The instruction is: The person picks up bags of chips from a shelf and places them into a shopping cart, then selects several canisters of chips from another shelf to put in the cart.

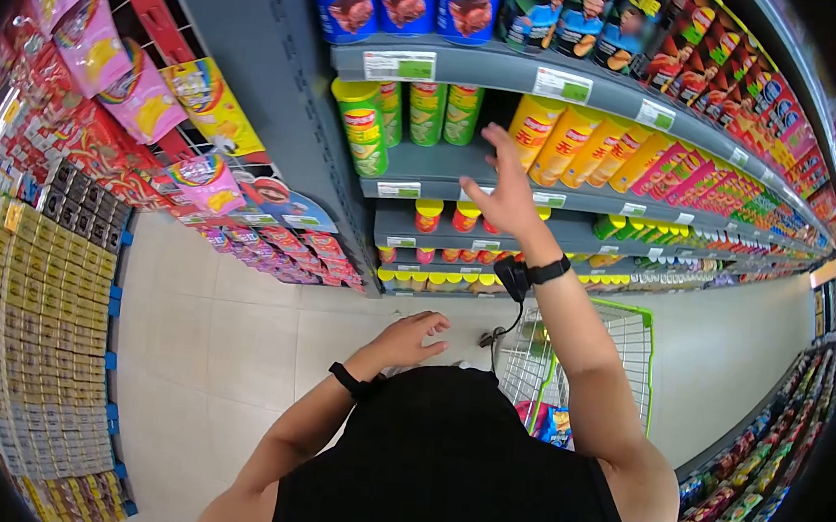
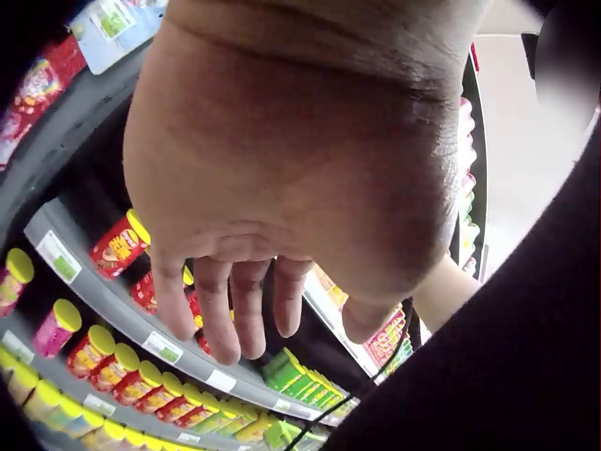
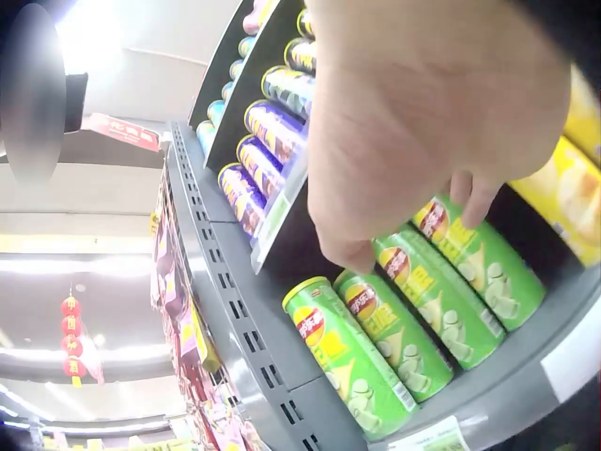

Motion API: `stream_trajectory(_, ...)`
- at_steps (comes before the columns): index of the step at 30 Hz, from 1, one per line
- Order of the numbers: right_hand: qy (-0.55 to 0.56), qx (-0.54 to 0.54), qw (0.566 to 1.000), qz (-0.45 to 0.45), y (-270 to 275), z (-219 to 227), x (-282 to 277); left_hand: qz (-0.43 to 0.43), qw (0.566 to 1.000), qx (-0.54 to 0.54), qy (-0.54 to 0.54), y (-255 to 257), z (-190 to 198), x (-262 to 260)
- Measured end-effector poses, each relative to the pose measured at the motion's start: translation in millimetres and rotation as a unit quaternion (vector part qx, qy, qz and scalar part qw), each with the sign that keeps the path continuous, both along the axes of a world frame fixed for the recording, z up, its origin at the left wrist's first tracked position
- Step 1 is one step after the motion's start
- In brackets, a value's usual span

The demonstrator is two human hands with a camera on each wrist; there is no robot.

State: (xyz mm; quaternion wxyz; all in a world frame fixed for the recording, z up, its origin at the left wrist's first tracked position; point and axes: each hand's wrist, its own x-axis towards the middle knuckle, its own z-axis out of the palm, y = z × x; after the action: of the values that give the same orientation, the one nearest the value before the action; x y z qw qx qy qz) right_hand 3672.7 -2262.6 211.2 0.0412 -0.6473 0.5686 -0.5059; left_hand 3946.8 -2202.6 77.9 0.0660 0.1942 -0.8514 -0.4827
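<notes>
My right hand [image 1: 510,195] is stretched toward the shelf with its fingers spread and nothing in it, in front of the dark gap between green cans [image 1: 428,115] and yellow-orange cans [image 1: 569,145]. From the right wrist view, the hand [image 3: 432,132] hangs over several green cans [image 3: 352,357]; whether a fingertip touches one I cannot tell. Low in front of my body, my left hand [image 1: 410,341] is empty, its fingers loosely bent. The left wrist view has this hand [image 2: 282,178] with fingers hanging down, apart from the red cans [image 2: 122,244] behind it.
A shopping cart [image 1: 648,363] with a green rim stands at my right, a blue snack bag [image 1: 555,426] inside. Blue cans [image 1: 406,0] fill the shelf above. Pink and yellow bags [image 1: 216,108] hang at the left, and another stocked shelf [image 1: 760,465] is at the lower right.
</notes>
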Motion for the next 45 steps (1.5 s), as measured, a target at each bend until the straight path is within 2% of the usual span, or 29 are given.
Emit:
stream_trajectory(3,0.072,-0.034,0.988,-0.134,-46.0,9.4,9.8,0.015,1.0,-0.011,0.012,-4.3,-0.7,20.6)
stream_trajectory(4,0.093,-0.032,0.983,-0.153,-61.7,7.8,9.7,0.021,1.0,-0.01,0.015,-6.4,-1.0,28.1)
stream_trajectory(6,0.133,-0.025,0.972,-0.19,-88.9,5.5,5.2,0.031,0.999,-0.014,0.014,-11.1,-3.6,43.3)
stream_trajectory(7,0.118,0.004,0.982,-0.146,-96.6,14.8,2.9,0.036,0.999,-0.016,0.014,-13.5,-4.9,51.0)
stream_trajectory(8,0.135,0.023,0.976,-0.169,-112.5,4.5,-6.6,0.043,0.999,-0.01,0.013,-15.8,-6.6,58.6)
stream_trajectory(10,0.167,0.001,0.968,-0.189,-127.0,2.5,-11.6,0.053,0.998,0.005,0.012,-18.8,-9.6,71.8)
stream_trajectory(13,0.228,0.041,0.955,-0.186,-121.4,18.3,-10.1,0.051,0.999,0.017,-0.003,-26.0,-15.8,88.2)
stream_trajectory(16,0.258,-0.01,0.947,-0.193,-113.2,15.0,-7.9,0.049,0.998,0.025,0.002,-29.3,-22.4,96.3)
stream_trajectory(19,0.266,0.022,0.936,-0.23,-99.2,20.8,1.3,0.032,0.999,0.021,0.007,-32.6,-29.5,98.0)
stream_trajectory(22,0.26,-0.001,0.924,-0.279,-90.1,21.3,15.1,0.01,1.0,0.024,0.005,-37.3,-32.4,95.2)
stream_trajectory(25,0.288,-0.045,0.922,-0.256,-84.9,22.6,18.7,-0.008,1.0,0.027,0.003,-41.5,-30.4,90.4)
stream_trajectory(28,0.226,-0.025,0.941,-0.249,-82.9,16.6,16.5,-0.025,0.999,0.017,0.023,-42.5,-29.5,85.8)
stream_trajectory(34,0.188,-0.151,0.947,-0.211,-52.7,11.9,33.3,-0.048,0.999,0.025,-0.001,-46.7,-31.6,84.7)
stream_trajectory(38,0.145,-0.159,0.956,-0.199,-19.5,15.3,51.5,-0.038,0.999,0.032,-0.006,-45.5,-34.0,86.0)
stream_trajectory(42,0.144,-0.134,0.948,-0.249,30.2,29.1,69.5,-0.028,0.999,0.045,-0.009,-43.5,-35.4,81.9)
stream_trajectory(44,-0.005,-0.188,0.962,-0.198,57.5,25.6,62.8,-0.017,0.998,0.059,-0.019,-44.0,-28.6,75.1)
stream_trajectory(45,-0.096,-0.175,0.96,-0.194,67.2,23.3,57.8,-0.008,0.998,0.069,-0.008,-44.7,-26.6,72.2)
